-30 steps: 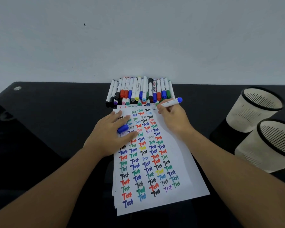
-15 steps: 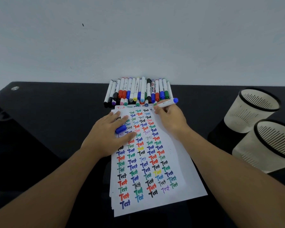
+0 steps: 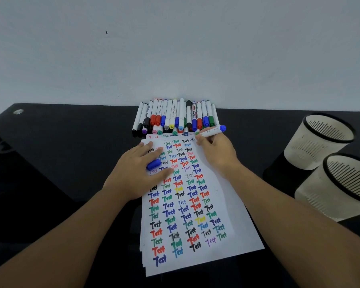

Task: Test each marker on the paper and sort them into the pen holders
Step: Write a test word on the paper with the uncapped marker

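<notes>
A stack of white paper (image 3: 227,204) covered with coloured "Test" words lies on the black desk. My right hand (image 3: 216,151) grips a white marker with a blue end (image 3: 213,131), its tip down at the paper's top edge. My left hand (image 3: 137,173) lies flat on the upper left of the paper and holds a blue cap (image 3: 153,164) between its fingers. A row of several markers (image 3: 175,117) lies against the wall just beyond the paper. Two cream pen holders with black rims stand at the right, one farther (image 3: 318,140) and one nearer (image 3: 341,190).
The black desk (image 3: 60,152) stretches to the left, with a round metal fitting (image 3: 18,111) near its far left corner. A pale wall rises directly behind the markers.
The right hand with the marker has edged slightly along the paper's top edge. The left hand stays pressed on the paper with the cap.
</notes>
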